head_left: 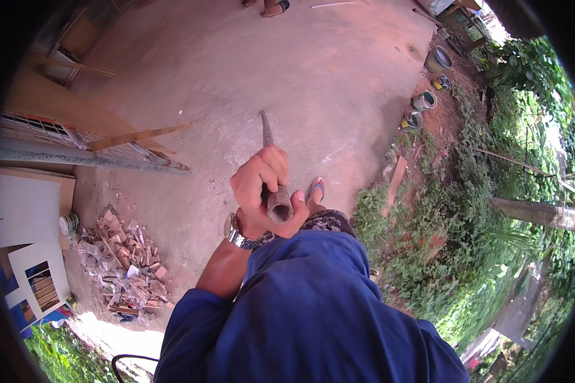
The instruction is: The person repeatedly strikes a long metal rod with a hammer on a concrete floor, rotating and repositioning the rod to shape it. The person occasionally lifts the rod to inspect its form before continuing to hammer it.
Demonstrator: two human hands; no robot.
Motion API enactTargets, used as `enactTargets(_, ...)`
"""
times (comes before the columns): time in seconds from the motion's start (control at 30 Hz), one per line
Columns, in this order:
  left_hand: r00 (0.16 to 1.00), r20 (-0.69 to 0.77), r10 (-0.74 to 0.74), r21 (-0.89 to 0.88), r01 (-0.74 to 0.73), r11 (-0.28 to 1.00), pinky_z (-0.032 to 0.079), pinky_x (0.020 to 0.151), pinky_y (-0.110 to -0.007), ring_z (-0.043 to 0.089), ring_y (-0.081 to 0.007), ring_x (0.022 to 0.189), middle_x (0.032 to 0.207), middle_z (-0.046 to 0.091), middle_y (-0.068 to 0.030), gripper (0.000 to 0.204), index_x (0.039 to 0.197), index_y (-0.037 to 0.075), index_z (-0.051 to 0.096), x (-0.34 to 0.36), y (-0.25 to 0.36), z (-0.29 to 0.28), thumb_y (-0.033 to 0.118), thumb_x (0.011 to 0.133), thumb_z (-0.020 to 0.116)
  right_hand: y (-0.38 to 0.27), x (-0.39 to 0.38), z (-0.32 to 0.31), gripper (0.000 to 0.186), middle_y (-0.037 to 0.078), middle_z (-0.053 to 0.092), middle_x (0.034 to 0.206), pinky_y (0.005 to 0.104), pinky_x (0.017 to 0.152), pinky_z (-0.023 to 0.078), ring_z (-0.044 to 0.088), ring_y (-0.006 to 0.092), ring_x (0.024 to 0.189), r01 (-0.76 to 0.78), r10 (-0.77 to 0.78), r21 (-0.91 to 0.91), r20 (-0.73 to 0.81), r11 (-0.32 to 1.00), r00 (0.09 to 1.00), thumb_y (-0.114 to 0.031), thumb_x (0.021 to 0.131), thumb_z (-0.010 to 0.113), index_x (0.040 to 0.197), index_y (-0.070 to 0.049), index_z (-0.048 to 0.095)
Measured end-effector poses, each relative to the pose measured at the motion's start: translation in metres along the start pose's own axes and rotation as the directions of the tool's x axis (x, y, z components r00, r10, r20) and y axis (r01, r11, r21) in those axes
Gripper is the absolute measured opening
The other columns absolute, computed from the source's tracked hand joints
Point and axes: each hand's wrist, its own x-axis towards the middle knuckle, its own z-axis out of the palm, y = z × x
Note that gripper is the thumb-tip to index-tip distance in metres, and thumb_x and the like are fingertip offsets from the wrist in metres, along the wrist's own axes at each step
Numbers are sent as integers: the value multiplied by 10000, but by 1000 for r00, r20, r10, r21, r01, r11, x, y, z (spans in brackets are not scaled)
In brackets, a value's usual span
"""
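My left hand [252,191] is closed round a long hollow tube [279,207], its open upper end facing up at me. The fingers wrap over the far and left side, and the thumb lies along the near right side. From the hand the tube [266,131] runs down and away, tapering in view toward the concrete floor [326,83]; whether its far end touches the floor I cannot tell. A metal wristwatch [235,233] is on my left wrist. My right hand does not show; the blue shirt [306,306] fills the lower middle.
Broken rubble [124,262] is piled at the left, below a metal post [89,155] and wooden boards [140,136]. Several buckets [423,100] line the floor's right edge, beside green plants [447,249]. A person's foot [276,8] shows at the far edge. My sandalled foot [316,190] is close by.
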Motion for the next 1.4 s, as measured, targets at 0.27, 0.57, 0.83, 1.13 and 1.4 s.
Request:
enactTargets(0.27, 991, 133, 24, 291, -62, 955, 460, 579, -309, 590, -186, 671, 746, 639, -50, 468, 819, 106, 509, 4, 4, -8, 169, 662, 946, -21, 13, 10, 692, 125, 723, 855, 461, 714, 559, 703, 291, 752, 69, -72, 206, 8, 976, 997, -587, 1033, 519, 1015, 73, 730)
enactTargets(0.57, 986, 99, -131, 575, 51, 816, 571, 747, -331, 724, -251, 886, 956, 791, -63, 548, 1040, 33, 745, 17, 42, -40, 322, 639, 982, -95, -5, 0, 641, 95, 670, 763, 430, 634, 512, 640, 235, 664, 278, -288, 203, 22, 939, 957, -575, 1054, 499, 881, 14, 686)
enactTargets(0.83, 954, -137, -267, 626, 292, 723, 529, 830, -303, 688, -199, 952, 1112, 765, -94, 427, 1129, -18, 743, 31, 49, -47, 241, 825, 895, -137, -47, 4, 580, 104, 626, 679, 405, 495, 485, 613, 212, 529, 500, -505, 72, 60, 863, 861, -508, 1081, 507, 855, 6, 651)
enactTargets(1.13, 938, -154, -312, 630, 336, 700, 513, 806, -279, 645, -145, 925, 1081, 765, -83, 338, 1167, -31, 723, 51, 49, -46, 122, 889, 842, -200, -104, 10, 559, 249, 689, 813, 493, 769, 527, 699, 373, 781, 750, -758, -258, 86, 610, 646, -477, 1066, 533, 950, 51, 674)
enactTargets(1.4, 903, -155, -400, 422, 427, 800, 518, 825, -258, 621, -113, 943, 1219, 743, -102, 364, 1221, -15, 705, 56, 47, -30, 107, 904, 834, -304, -252, 27, 269, 44, 635, 824, 332, 652, 504, 596, 131, 699, 778, -837, 357, 403, 516, 370, -247, 1013, 719, 1062, -9, 602)
